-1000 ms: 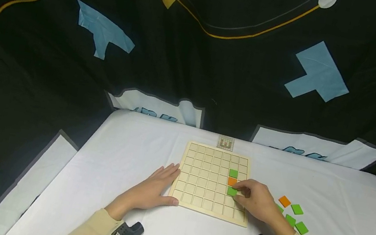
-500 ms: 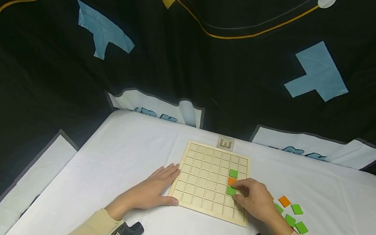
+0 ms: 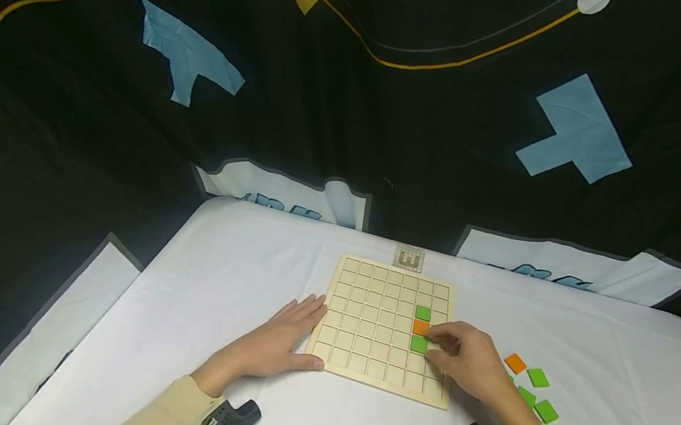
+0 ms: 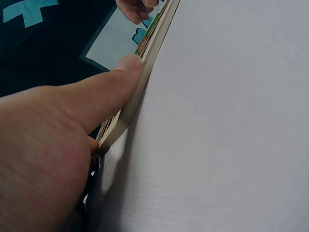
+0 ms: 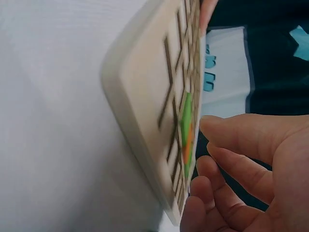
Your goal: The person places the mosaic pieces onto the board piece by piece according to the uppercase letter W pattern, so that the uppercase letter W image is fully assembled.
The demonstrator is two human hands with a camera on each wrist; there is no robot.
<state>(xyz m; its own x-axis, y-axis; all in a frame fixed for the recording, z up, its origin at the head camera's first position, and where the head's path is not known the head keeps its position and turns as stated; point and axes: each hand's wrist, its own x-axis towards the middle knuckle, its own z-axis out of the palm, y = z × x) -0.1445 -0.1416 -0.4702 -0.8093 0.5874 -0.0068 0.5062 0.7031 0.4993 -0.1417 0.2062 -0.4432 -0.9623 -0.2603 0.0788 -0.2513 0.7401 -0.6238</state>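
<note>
A pale wooden grid board (image 3: 359, 326) lies on the white table. Three square tiles stand in a column near its right side: a green tile (image 3: 423, 313) at the back, an orange tile (image 3: 421, 328) in the middle, a green tile (image 3: 419, 344) in front. My right hand (image 3: 470, 361) is just right of the front two, fingers bent and thumb close to the front tile's edge. In the right wrist view nothing shows between thumb and fingers. With fingers spread, my left hand (image 3: 269, 348) rests along the board's left edge, its thumb (image 4: 118, 79) on the near corner.
Several loose tiles lie right of the board, including an orange tile (image 3: 515, 363) and a green tile (image 3: 538, 378); the right forearm partly hides some. Behind the board is a small pattern card (image 3: 409, 258). A black curtain (image 3: 355, 131) hangs behind the table.
The front green tile has shifted slightly left and sits squarely in its cell, in line with the others. My right fingers have drawn back a little to the right. The left hand stays put.
</note>
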